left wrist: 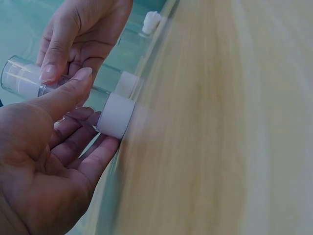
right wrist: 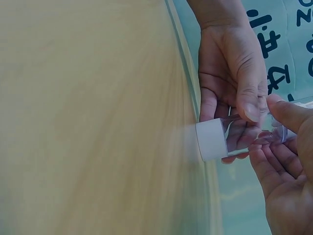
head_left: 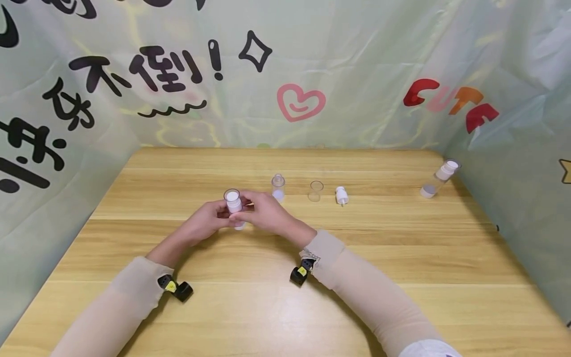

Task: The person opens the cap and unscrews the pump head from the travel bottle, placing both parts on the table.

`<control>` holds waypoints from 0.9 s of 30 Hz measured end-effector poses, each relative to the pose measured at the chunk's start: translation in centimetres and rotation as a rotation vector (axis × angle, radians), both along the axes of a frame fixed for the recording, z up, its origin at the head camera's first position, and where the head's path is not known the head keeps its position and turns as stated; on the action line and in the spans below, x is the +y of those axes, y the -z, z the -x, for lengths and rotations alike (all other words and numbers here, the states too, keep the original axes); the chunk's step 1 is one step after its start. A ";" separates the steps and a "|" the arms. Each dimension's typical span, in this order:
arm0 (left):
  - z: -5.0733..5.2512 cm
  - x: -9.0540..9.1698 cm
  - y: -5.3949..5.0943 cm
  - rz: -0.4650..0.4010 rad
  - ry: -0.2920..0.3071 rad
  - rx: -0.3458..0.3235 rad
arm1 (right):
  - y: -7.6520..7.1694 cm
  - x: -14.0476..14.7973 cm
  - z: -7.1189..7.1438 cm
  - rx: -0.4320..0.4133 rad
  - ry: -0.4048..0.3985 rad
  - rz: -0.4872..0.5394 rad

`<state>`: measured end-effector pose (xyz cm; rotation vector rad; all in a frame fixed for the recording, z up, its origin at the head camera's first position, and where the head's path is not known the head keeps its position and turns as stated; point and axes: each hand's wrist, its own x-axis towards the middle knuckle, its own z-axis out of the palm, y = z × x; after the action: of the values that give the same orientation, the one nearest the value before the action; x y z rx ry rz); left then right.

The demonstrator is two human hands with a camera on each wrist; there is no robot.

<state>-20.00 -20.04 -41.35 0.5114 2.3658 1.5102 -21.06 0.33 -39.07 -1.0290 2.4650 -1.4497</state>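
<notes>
Both hands are on a clear pump bottle (head_left: 233, 204) with a white base (left wrist: 116, 116) and a clear cap (left wrist: 17, 76) over its white pump. It is upright at the middle left of the table, its base at or just above the tabletop. My left hand (head_left: 206, 221) holds the bottle's body from the left, thumb on the near side. From the right, my right hand (head_left: 267, 212) grips it around the neck between thumb and fingers. In the right wrist view the right hand (right wrist: 288, 176) lies near the cap end, the left hand (right wrist: 227, 68) nearer the base.
Behind my right hand stands a clear bottle (head_left: 278, 186) without a pump. To its right are a loose clear cap (head_left: 315, 192) and a white pump head (head_left: 342, 195). A complete pump bottle (head_left: 439, 179) stands at the far right, near the printed cloth wall (head_left: 370, 119).
</notes>
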 end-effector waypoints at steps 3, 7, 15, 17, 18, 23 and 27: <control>0.1 0.5 0.0 -0.006 0.008 -0.013 | 0.1 0.5 0.0 0.017 0.005 -0.001; 0.2 1.1 0.0 -0.002 0.019 -0.020 | 0.2 1.1 -0.1 0.026 0.013 -0.002; 0.3 2.1 -0.1 -0.030 0.047 -0.044 | 0.1 2.1 -0.2 0.029 0.038 -0.038; 0.3 2.4 -0.1 -0.028 0.055 -0.046 | 0.1 2.4 -0.3 0.025 0.048 -0.048; 0.3 2.5 -0.1 -0.027 0.056 -0.047 | 0.0 2.5 -0.3 0.028 0.052 -0.053; 0.4 3.1 -0.2 -0.035 0.067 -0.048 | -0.1 3.1 -0.4 0.022 0.061 -0.055; 0.5 3.7 -0.2 -0.038 0.079 -0.044 | 0.0 3.7 -0.5 0.016 0.070 -0.053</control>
<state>-20.47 -16.32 -41.15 0.5670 2.2608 1.5180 -20.54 4.03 -39.05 -0.9566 2.5604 -1.3918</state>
